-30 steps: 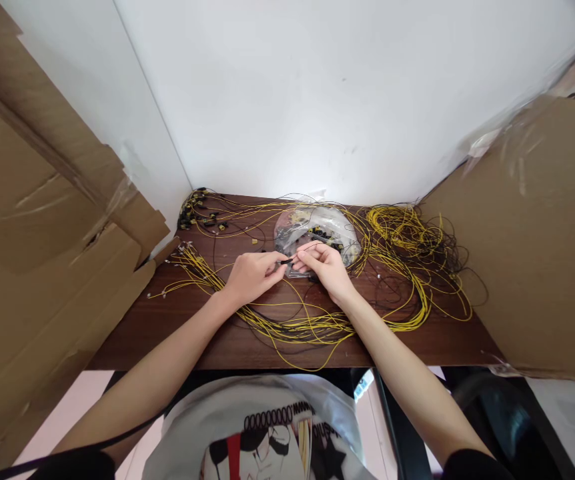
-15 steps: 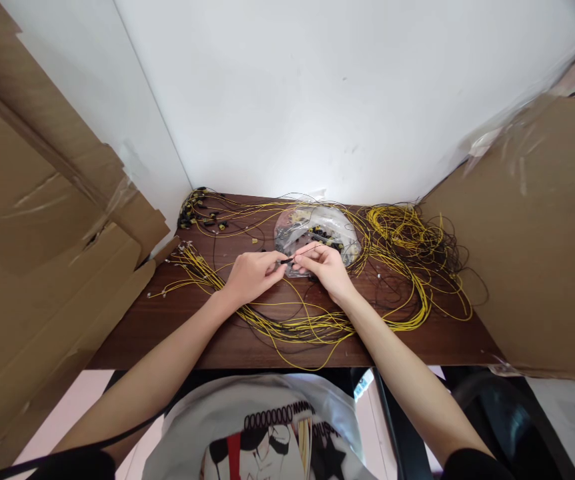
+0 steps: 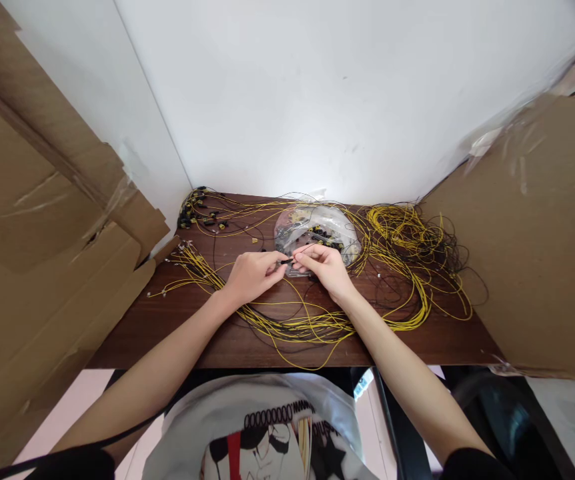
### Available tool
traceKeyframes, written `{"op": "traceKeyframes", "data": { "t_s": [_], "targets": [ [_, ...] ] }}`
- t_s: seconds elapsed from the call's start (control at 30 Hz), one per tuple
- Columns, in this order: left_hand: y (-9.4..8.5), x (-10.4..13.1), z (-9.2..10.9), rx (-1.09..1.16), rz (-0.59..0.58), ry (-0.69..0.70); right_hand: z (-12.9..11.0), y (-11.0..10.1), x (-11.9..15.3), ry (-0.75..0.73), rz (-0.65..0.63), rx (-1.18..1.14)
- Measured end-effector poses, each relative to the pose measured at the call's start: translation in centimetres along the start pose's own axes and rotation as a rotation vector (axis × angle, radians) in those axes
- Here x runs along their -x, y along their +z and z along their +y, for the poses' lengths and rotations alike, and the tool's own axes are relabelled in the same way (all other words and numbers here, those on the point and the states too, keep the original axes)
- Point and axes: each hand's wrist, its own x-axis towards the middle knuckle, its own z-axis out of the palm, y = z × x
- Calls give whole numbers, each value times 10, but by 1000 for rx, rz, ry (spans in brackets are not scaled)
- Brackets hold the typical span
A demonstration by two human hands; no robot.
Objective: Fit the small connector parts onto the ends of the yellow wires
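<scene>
A small black connector (image 3: 286,261) is held between my two hands over the middle of the table. My left hand (image 3: 253,275) pinches it from the left with thumb and forefinger. On the other side, my right hand (image 3: 325,268) is closed in a pinch at the connector's right end, where a thin dark wire appears to run through the fingers. Just behind the hands lies a clear plastic bag (image 3: 340,223) with black and yellow connectors in it. A long bundle of yellow and black wires (image 3: 312,327) curves under both forearms, its tipped ends fanning out at the left.
A tangled coil of wires (image 3: 397,230) lies at the back right of the brown table (image 3: 207,350). Wires with black connectors (image 3: 187,212) fill the back left corner. Cardboard (image 3: 42,253) stands at the left, more cardboard (image 3: 527,247) at the right, a white wall (image 3: 292,100) behind.
</scene>
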Motion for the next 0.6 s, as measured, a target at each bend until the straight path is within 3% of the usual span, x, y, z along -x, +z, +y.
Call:
{"op": "traceKeyframes", "data": {
  "t_s": [0.27, 0.6],
  "targets": [
    [0, 0, 1, 3, -13, -18, 1, -1, -1, 13, 22, -74],
    [-1, -1, 2, 12, -12, -16, -1, 0, 1, -2, 2, -7]
  ]
}}
